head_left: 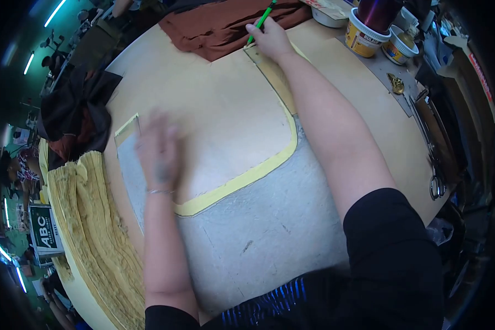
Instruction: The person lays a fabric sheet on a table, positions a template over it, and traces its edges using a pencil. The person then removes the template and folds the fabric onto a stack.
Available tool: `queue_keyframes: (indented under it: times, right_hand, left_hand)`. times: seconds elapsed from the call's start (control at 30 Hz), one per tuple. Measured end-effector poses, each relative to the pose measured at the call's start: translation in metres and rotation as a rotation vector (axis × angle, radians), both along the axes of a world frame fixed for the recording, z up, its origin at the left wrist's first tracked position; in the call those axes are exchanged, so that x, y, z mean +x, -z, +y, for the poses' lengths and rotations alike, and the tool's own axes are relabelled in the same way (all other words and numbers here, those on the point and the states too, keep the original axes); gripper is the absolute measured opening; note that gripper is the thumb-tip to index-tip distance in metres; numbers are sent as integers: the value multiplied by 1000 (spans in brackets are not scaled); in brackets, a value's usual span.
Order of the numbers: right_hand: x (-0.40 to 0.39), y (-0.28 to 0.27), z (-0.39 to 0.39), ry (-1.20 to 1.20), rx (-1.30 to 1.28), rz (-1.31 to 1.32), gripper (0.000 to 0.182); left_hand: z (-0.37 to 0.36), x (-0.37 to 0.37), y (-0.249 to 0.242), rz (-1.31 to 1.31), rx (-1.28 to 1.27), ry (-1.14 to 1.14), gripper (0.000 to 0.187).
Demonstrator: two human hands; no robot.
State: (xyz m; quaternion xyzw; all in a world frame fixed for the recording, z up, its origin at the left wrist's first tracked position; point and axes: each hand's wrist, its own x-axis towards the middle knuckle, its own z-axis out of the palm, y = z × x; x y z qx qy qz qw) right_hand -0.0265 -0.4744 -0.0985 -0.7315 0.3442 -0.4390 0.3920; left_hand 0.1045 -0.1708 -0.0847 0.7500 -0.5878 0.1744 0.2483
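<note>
A large grey sheet (247,247) with a deep U-shaped cutout lies on the pale tabletop (214,110). A yellow strip (247,179) edges the curve of the cutout. At the far end of the sheet's right arm, my right hand (272,38) is closed around a green pencil (265,17), its lower end at the tip of that arm. My left hand (158,151), blurred by motion, is over the inner edge of the left arm, fingers stretched forward and nothing seen in them.
Brown cloth (214,30) lies at the far edge, dark cloth (74,104) at the left. Stacked yellow material (93,231) fills the left front. Tubs (363,36) stand at the back right, with scissors (437,179) and a gold-coloured piece (396,83) along the right side.
</note>
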Motion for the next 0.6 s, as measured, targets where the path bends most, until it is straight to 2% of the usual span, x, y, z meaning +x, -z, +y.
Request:
queue_keyframes:
  times: [0.1, 0.13, 0.2, 0.33, 0.4, 0.43, 0.53, 0.57, 0.6]
  right_hand:
    - [-3, -8, 5, 32, -21, 125, 32]
    - [-3, -10, 5, 6, -5, 116, 32]
    - [-4, -9, 3, -43, 33, 101, 32]
    - [-3, -7, -7, -80, -136, 181, 31]
    - [-12, -17, -17, 9, -189, 163, 19]
    - [-22, -27, -18, -20, -54, 193, 25]
    - [-12, -29, -10, -8, -92, 274, 29]
    - [1, -18, -8, -45, -247, 419, 30]
    - [4, -17, 1, -112, -249, 331, 32]
  left_hand:
    - [-82, -94, -20, 108, 249, 112, 31]
    - [-109, -105, -14, 182, 243, 169, 33]
    - [-141, -119, -7, 230, 317, 99, 40]
    - [-153, -126, 2, 176, 401, 13, 49]
    - [-153, -125, 4, 134, 397, -4, 50]
    - [-154, -124, 5, 139, 397, -5, 51]
    - [-154, -125, 3, 132, 401, -10, 54]
    - [-154, -125, 2, 124, 419, -12, 57]
    - [-153, -123, 2, 117, 436, -10, 60]
